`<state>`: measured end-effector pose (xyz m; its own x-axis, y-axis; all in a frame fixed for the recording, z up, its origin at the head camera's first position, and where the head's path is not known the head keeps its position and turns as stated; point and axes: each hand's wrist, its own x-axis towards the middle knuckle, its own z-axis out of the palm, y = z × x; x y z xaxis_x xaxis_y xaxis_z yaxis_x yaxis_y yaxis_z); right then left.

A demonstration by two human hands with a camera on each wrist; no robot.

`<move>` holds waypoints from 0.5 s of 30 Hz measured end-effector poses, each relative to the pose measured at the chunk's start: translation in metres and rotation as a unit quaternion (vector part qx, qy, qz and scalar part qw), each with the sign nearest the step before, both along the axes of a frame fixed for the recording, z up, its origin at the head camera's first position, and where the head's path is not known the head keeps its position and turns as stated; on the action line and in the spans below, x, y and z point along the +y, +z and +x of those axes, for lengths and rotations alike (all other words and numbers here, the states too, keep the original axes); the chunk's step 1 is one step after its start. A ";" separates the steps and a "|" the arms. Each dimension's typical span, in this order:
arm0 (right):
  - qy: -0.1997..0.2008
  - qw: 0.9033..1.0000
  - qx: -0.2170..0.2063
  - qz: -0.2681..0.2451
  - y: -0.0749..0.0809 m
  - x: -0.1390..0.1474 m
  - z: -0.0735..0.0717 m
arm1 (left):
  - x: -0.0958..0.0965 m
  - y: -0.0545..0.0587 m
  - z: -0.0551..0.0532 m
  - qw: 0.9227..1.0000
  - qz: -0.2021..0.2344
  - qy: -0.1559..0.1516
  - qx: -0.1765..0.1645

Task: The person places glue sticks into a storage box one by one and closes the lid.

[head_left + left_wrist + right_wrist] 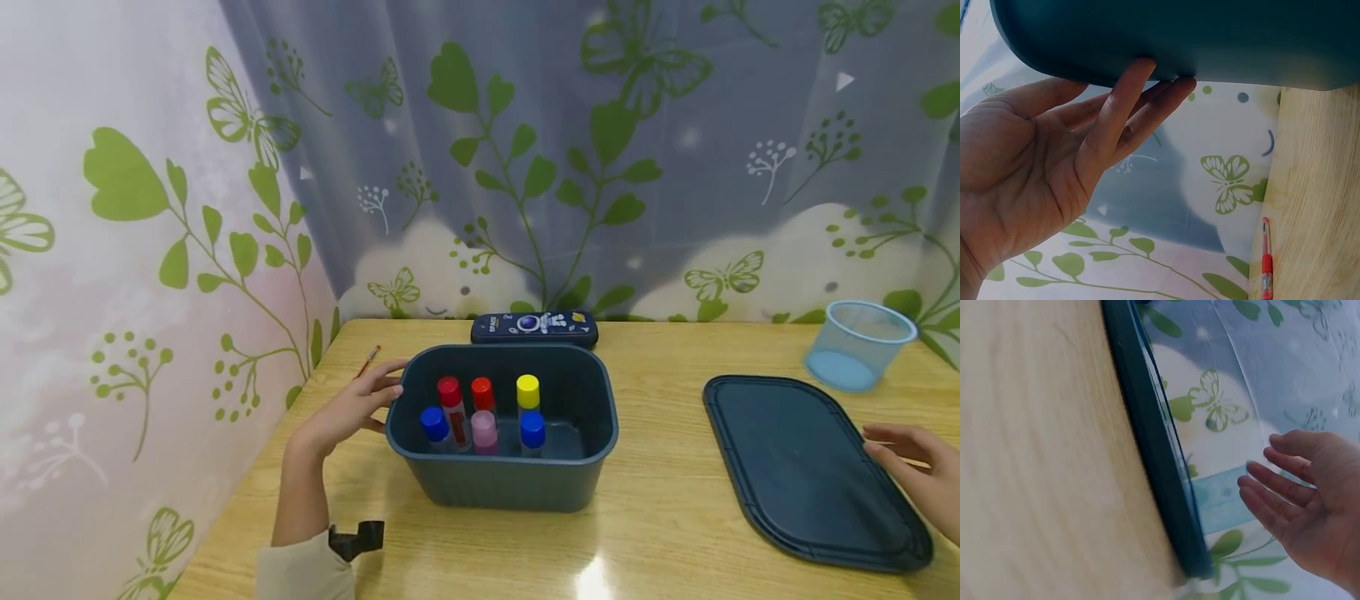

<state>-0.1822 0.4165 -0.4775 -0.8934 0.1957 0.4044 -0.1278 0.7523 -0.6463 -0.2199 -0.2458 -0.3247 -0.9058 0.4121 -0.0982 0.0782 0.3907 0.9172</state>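
Observation:
A dark teal plastic bin (510, 483) stands on the table with several capped tubes inside: two with red caps, one with a yellow cap (528, 392), two with blue caps, and a pink one (484, 433). My left hand (356, 408) rests against the bin's left end; the left wrist view has its loosely extended fingers (1113, 112) touching just under the rim. At the right, a matching flat lid (810, 467) lies on the table. Above its right edge hovers my right hand (918, 471), fingers relaxed, with nothing in them, apart from the lid in the right wrist view.
Behind the bin lies a dark space-themed pencil case (534, 329). A red pen (367, 360) is at the back left. The translucent blue cup (858, 350) stands behind the lid. Patterned curtains (525, 167) border the table (660, 533) at the back and left.

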 end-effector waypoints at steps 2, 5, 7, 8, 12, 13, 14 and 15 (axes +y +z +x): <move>-0.011 1.000 0.000 0.000 0.001 -0.002 0.004 | 0.000 0.000 -0.001 1.000 0.000 0.000 0.001; -0.018 1.000 0.013 -0.010 0.004 -0.005 0.009 | 0.000 0.001 -0.003 1.000 -0.002 0.000 0.003; -0.017 0.999 0.029 -0.026 0.005 -0.006 0.012 | 0.000 0.002 -0.004 1.000 -0.004 0.000 0.006; -0.013 0.998 0.040 -0.036 0.005 -0.005 0.013 | 0.000 0.002 -0.004 1.000 -0.005 0.001 0.008; 0.016 0.993 0.057 -0.105 0.002 -0.004 0.018 | 0.000 0.003 -0.005 1.000 -0.006 -0.002 0.011; 0.022 0.991 0.057 -0.119 0.001 -0.004 0.018 | 0.000 0.003 -0.005 1.000 -0.006 -0.003 0.011; 0.026 0.989 0.055 -0.135 0.001 -0.004 0.018 | 0.000 0.003 -0.005 1.000 -0.006 -0.003 0.011; 0.030 0.987 0.053 -0.148 0.000 -0.004 0.019 | 0.000 0.003 -0.005 1.000 -0.006 -0.003 0.011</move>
<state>-0.1635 0.4128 -0.4774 -0.8631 0.2669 0.4288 -0.2446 0.5219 -0.8172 -0.2251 -0.2454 -0.3213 -0.9052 0.4167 -0.0834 0.1009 0.4013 0.9104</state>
